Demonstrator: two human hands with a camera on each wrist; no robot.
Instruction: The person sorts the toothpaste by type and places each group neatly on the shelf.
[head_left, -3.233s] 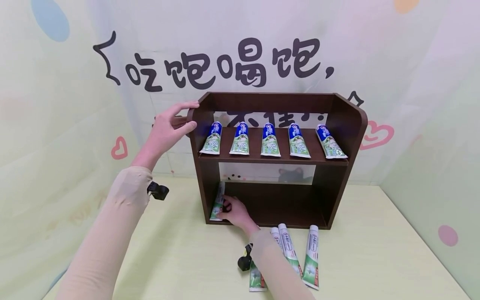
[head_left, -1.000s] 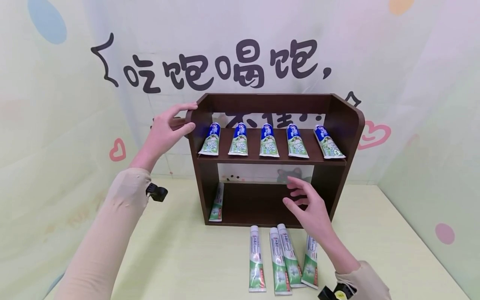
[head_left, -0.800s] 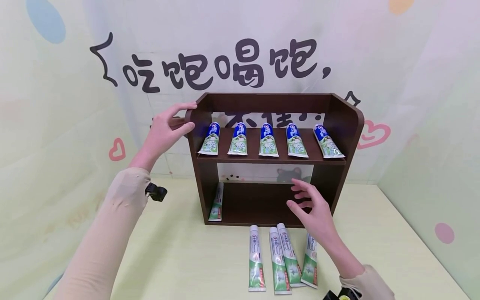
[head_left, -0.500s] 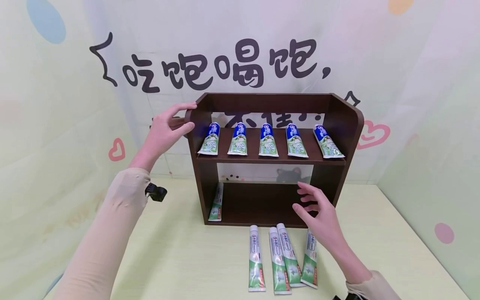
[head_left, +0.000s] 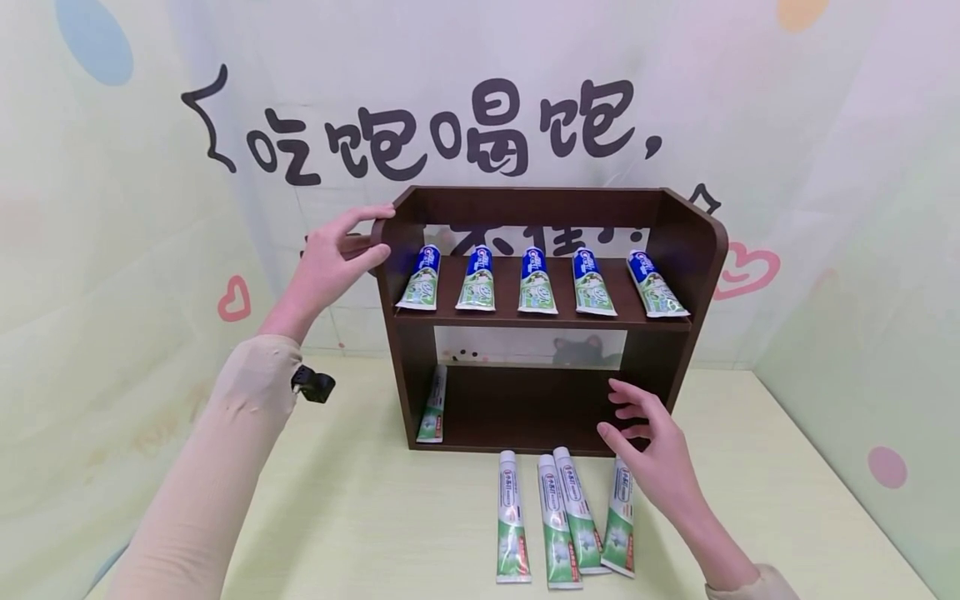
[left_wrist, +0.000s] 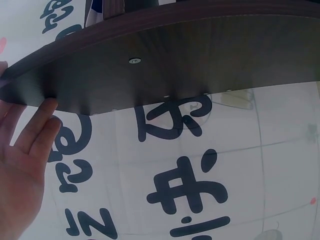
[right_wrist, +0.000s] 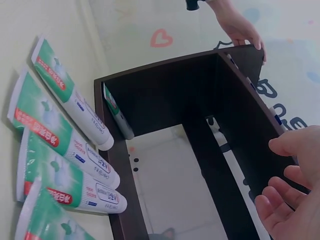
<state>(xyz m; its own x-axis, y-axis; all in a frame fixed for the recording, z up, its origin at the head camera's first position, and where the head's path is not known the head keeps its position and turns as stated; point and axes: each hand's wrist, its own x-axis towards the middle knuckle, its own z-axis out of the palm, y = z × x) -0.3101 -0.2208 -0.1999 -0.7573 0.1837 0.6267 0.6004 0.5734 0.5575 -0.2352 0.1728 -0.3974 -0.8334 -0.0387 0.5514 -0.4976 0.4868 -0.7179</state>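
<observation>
My left hand (head_left: 326,267) grips the upper left side of a dark brown two-tier shelf (head_left: 540,321), thumb at the front edge. In the left wrist view, fingers (left_wrist: 42,127) lie against the side panel. My right hand (head_left: 663,454) hovers, fingers loosely bent and holding nothing, in front of the lower right of the shelf. It overlaps the cap end of a white and green toothpaste tube (head_left: 619,533). Several such tubes lie before the shelf, including a separate left one (head_left: 513,517). Another toothpaste tube (head_left: 432,408) leans against the lower tier's left wall.
On the upper tier, several blue and green toothpaste tubes (head_left: 537,282) are spaced in a row, caps to the back. The shelf stands on a pale table (head_left: 337,500) before a printed wall cloth (head_left: 480,50) with black lettering.
My right hand has let go of the toothpaste tube at the lower tier's left wall and moved right. Lately it drifts down and right. The left hand stays on the shelf.
</observation>
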